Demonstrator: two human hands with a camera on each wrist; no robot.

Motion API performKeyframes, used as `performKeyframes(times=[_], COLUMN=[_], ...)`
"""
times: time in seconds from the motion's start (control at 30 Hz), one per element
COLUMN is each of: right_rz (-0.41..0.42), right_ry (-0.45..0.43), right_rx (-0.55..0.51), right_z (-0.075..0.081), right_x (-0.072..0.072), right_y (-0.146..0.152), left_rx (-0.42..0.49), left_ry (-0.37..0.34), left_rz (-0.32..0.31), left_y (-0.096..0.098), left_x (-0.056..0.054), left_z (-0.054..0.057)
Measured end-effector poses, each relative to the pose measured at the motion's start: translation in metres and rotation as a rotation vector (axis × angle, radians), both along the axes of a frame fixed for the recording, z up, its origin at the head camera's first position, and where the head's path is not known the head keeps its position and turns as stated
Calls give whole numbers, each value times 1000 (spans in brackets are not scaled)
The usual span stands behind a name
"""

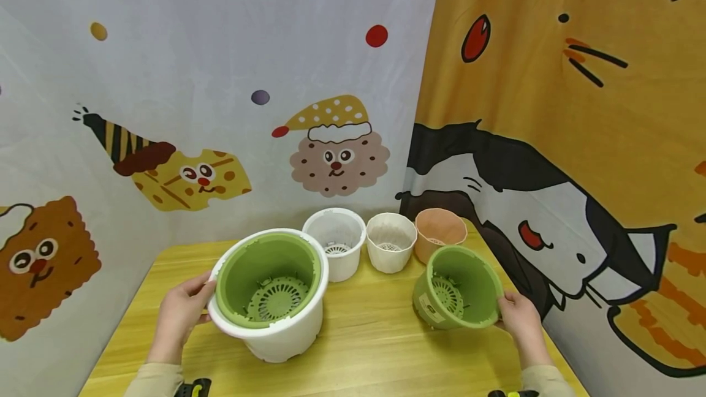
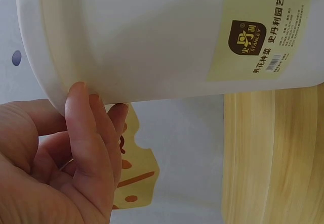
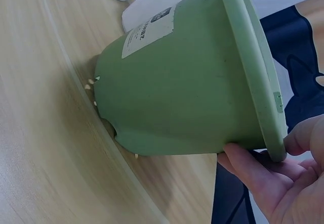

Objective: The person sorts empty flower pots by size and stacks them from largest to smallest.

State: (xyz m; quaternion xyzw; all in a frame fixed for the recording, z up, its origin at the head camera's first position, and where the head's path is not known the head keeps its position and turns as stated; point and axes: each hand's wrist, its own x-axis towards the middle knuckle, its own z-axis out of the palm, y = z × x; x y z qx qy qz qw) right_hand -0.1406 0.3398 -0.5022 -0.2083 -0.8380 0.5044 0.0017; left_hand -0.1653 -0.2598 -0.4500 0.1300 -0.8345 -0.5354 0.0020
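A large white flower pot [image 1: 298,328] has a green pot [image 1: 239,274] nested inside it, its slotted bottom facing up. My left hand [image 1: 184,308] pinches the white pot's rim at the left, thumb at the edge and fingers beneath; the left wrist view shows a printed label [image 2: 253,37] on its wall. On the right, a second green pot [image 1: 480,280] leans toward the left. My right hand [image 1: 518,317] pinches its rim, with the thumb on the lip and fingers against the outer wall [image 3: 177,97]. Its base is at the tabletop in the right wrist view.
Along the back of the wooden table [image 1: 369,336] stand a white pot [image 1: 346,265], a smaller cream pot [image 1: 390,259] and an orange-pink pot [image 1: 441,219]. Printed cloth [image 1: 220,35] hangs close behind and beside the table. Small pale bits [image 3: 88,86] lie near the right green pot's base.
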Motion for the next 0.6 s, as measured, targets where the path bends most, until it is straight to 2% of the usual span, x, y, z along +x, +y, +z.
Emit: performKeyframes(times=[0.3,0.6], right_rz=[22,63], right_ry=[-4,22], right_rx=[19,-30], right_z=[0,-2], right_x=[2,5], right_y=[1,0], left_rx=[0,-3], left_ry=[11,13], left_rz=[0,2], left_y=[1,1], left_x=[1,1], left_z=[-1,-1])
